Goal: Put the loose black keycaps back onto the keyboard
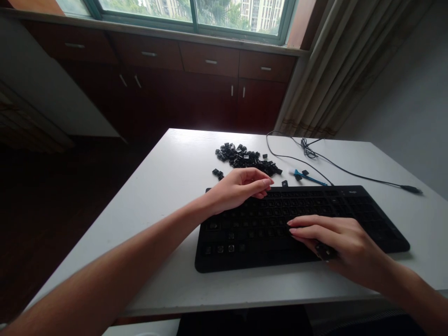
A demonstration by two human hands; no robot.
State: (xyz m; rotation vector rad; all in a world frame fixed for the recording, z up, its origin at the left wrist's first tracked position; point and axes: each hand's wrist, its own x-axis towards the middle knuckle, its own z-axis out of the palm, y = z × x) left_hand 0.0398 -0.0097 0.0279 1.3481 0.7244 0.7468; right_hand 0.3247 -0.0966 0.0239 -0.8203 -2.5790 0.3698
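Note:
A black keyboard (280, 252) lies on the white table with most of its keycaps off, its key sockets bare. My left hand (241, 186) is over the keyboard's upper edge, thumb and fingers closed in a pinch; anything between the tips is too small to make out. Lower down, my right hand (339, 238) rests over the middle of the keyboard, fingertips together at the key sockets. Curled under its palm are small black pieces (326, 252) that look like keycaps. Behind the left hand lies a heap of loose black keycaps (241, 156).
Past the keyboard lies a blue tool (310, 177) with a few loose keycaps around it. A black USB cable (360, 175) loops across the right side of the white table (154, 205). Dark red cabinets (206, 98) stand beyond, under a window.

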